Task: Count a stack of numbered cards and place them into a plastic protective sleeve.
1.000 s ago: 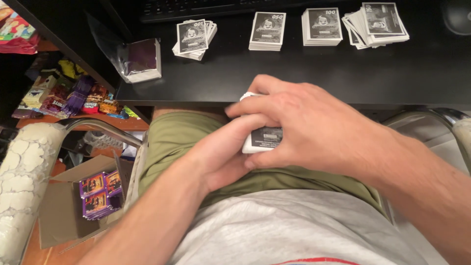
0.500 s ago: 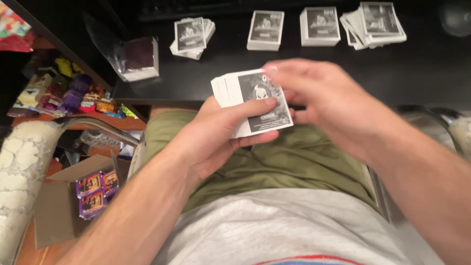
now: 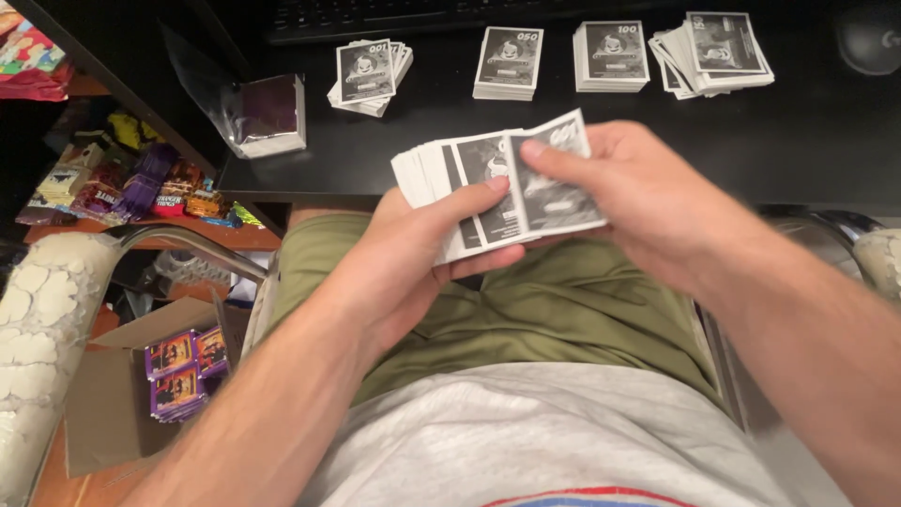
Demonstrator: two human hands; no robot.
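My left hand (image 3: 413, 258) cradles a thick deck of black-and-white cards (image 3: 460, 183) above my lap, thumb pressed on the top face. My right hand (image 3: 638, 202) pinches the top card (image 3: 558, 178) and slides it off toward the right, with its fingers under the deck's right edge. Both hands hover just in front of the black desk's edge (image 3: 310, 183).
Several card stacks lie at the back of the desk: a loose pile (image 3: 368, 75), two neat ones (image 3: 509, 62) (image 3: 611, 56) and a messy one (image 3: 713, 52). A wrapped card block (image 3: 267, 117) sits at left. Below left: shelf of colourful packets (image 3: 141, 188), cardboard box (image 3: 160, 376), chair arm (image 3: 38, 329).
The deck has risen from my lap to desk height and turned face up. My right hand, which covered the deck a second ago, now draws the top card to the right.
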